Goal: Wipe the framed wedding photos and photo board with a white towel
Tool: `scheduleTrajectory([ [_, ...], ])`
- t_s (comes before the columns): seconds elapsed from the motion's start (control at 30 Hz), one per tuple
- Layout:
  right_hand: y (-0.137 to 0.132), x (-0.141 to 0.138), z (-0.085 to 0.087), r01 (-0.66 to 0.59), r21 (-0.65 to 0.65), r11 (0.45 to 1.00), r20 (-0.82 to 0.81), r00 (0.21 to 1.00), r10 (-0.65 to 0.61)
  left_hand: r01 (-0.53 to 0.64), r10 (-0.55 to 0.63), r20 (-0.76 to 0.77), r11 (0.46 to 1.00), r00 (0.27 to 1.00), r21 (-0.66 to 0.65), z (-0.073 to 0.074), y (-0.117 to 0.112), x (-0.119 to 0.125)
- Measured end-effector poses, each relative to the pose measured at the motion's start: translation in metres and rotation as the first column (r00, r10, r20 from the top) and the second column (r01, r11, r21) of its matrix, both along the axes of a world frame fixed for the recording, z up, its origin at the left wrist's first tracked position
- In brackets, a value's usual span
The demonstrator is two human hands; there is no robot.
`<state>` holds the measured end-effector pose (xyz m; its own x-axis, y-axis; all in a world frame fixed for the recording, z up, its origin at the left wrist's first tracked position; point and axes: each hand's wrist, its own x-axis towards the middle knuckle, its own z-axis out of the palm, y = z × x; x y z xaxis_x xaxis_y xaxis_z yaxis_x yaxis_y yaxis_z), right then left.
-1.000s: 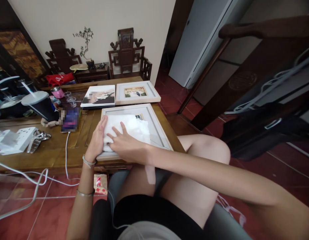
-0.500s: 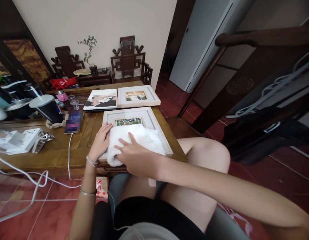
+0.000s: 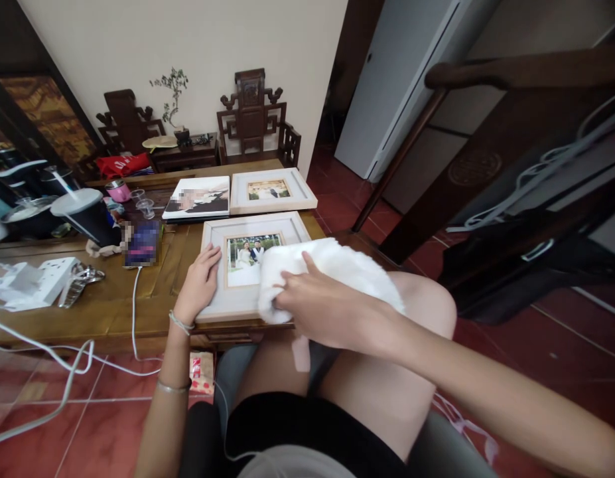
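Far left on the wooden table (image 3: 113,305): a white power strip (image 3: 46,277) with loose cables trailing off the edge, probably parked there to stay out of the working area. Behind it is a dark cup (image 3: 85,218) with lid and straw. Next to that a phone (image 3: 142,242) lies flat with its lead hanging down over the table front. Left hand (image 3: 200,282): open, palm down, fingers stretched and together, resting on the left border of the near photo frame (image 3: 252,224). It grips nothing. The flat press looks meant to pin the frame so it does not slide on the wood. The frame lies face up at the near table edge, and the photo in it is uncovered on the left side. Behind it, lying flat side by side, are a canvas print (image 3: 198,198) and a smaller frame (image 3: 272,190), set back beyond the hands. White cloth (image 3: 337,262): fluffy and bunched, lying over the right part of the near frame and spilling past the table edge toward the raised knee (image 3: 426,299). Right hand (image 3: 322,309): fingers curled into the cloth's near end, index finger laid along the top, holding the cloth down against the frame's right side. The forearm crosses in from the lower right. Whether the cloth touches the knee cannot be told.
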<state>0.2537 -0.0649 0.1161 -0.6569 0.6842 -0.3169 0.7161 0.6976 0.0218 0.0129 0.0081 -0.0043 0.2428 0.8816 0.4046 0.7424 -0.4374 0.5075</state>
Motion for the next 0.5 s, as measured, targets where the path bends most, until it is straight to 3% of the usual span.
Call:
scheduleTrajectory([
  [0.13, 0.007, -0.035, -0.018, -0.160, 0.063, 0.985, -0.111, 0.980, 0.166, 0.002, -0.002, 0.013, 1.000, 1.000, -0.015, 0.002, -0.001, 0.000],
  [0.2, 0.006, -0.037, -0.028, -0.187, 0.103, 0.977, -0.197, 0.959, 0.204, 0.003, -0.002, 0.020, 1.000, 1.000, -0.021, 0.003, -0.001, 0.000],
  [0.3, 0.000, -0.013, -0.034, -0.120, 0.071, 0.990, -0.241, 0.961, 0.134, 0.012, -0.011, 0.029, 1.000, 1.000, -0.010, 0.003, 0.000, -0.002],
  [0.5, -0.008, 0.064, -0.032, 0.182, 0.107, 0.978, -0.159, 0.974, -0.164, 0.086, -0.086, 0.013, 0.996, 0.996, 0.001, 0.000, 0.006, -0.007],
])
